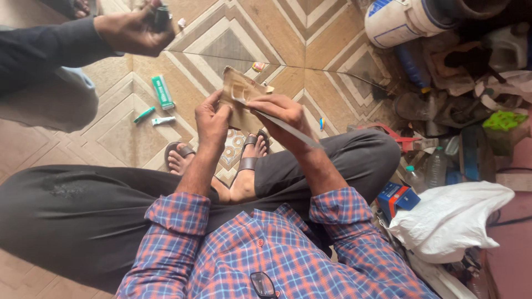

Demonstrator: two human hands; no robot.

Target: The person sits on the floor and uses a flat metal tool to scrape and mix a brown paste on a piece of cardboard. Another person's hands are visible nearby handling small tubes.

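In the head view, the person's left hand (212,123) grips one tan piece of cardboard (239,98) above the lap, fingers closed on its edge. The right hand (281,112) holds one long flat grey blade (291,130) against it. On the tiled floor (310,50) lie one green box (163,92) and two small tubes; another person's hand (133,30) holds a dark object.

Tan wooden piece (239,97), flat, roughly rectangular, pale cut-out notch near its upper middle, ragged top edge. Held tilted, top corner toward 11 o'clock, above the lap and sandalled feet. Long thin grey blade-like tool (288,128) lies across its lower right, running out toward 4 o'clock, touching the wood.
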